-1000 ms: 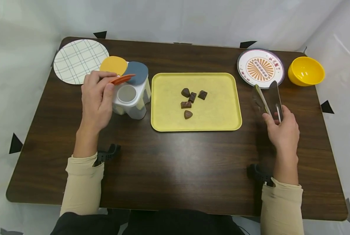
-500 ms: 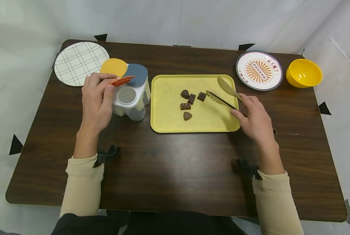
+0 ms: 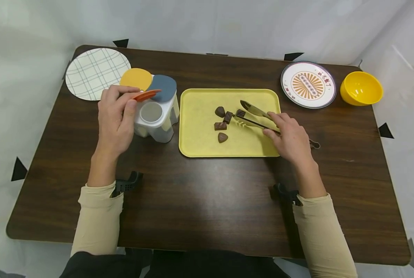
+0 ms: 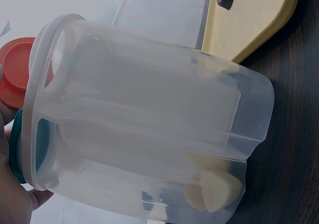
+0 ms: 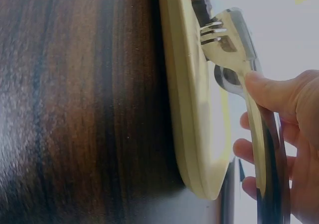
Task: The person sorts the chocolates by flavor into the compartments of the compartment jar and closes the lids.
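My left hand [image 3: 114,119] pinches the orange flip lid [image 3: 147,95] of a clear storage container [image 3: 162,133], holding it up off a round opening. Pale pieces [image 4: 219,190] lie at the bottom of one compartment in the left wrist view. My right hand [image 3: 291,139] grips metal tongs [image 3: 256,111], one tip fork-shaped and the other like a spoon. Their spread tips reach over the yellow tray [image 3: 200,144], on either side of a dark chocolate [image 3: 240,113]. Other chocolates lie just left of it, among them a striped rectangular chocolate [image 3: 220,126] and a rounded triangular one [image 3: 222,137].
Yellow [image 3: 136,78] and blue [image 3: 162,88] lids cover other container compartments. Behind the container lies a white checked placemat [image 3: 95,73]. A patterned plate [image 3: 308,85] and a yellow bowl [image 3: 361,88] stand at the back right of the dark table [image 3: 207,200].
My right hand has brought the tongs leftward from in front of the plate to over the tray, around a chocolate. The left hand keeps the orange lid raised in place.
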